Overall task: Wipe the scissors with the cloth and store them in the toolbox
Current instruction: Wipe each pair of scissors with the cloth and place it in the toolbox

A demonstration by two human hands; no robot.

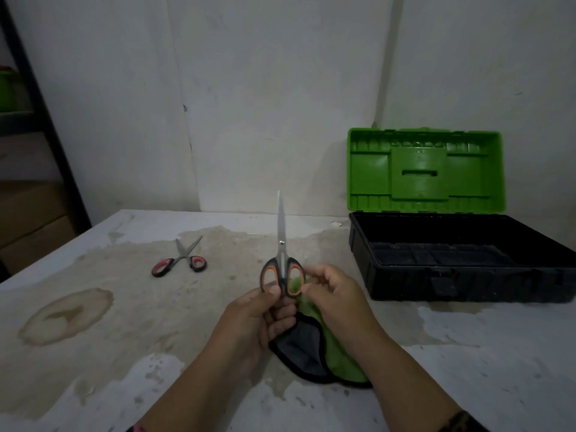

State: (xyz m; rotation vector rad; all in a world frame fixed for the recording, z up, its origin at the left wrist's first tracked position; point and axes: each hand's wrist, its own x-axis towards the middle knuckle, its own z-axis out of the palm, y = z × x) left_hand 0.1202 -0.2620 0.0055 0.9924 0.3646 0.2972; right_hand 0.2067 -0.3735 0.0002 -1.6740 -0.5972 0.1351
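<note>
My left hand [258, 316] pinches the orange-and-black handles of a pair of scissors [282, 244], held upright with shut blades pointing up. My right hand [330, 294] grips a green cloth [339, 360] with a grey, black-edged side, right beside the handles. The cloth hangs down under both hands onto the table. A second pair of scissors [180, 260] with red-and-black handles lies on the table to the left, blades slightly apart. The toolbox [461, 285] stands open at the right, its black base showing an inner tray and its green lid [425, 169] raised against the wall.
The table [93, 322] is white with large brown stains and worn patches. A dark shelf frame [43, 120] with cardboard boxes stands at the far left. A pale wall runs directly behind the table.
</note>
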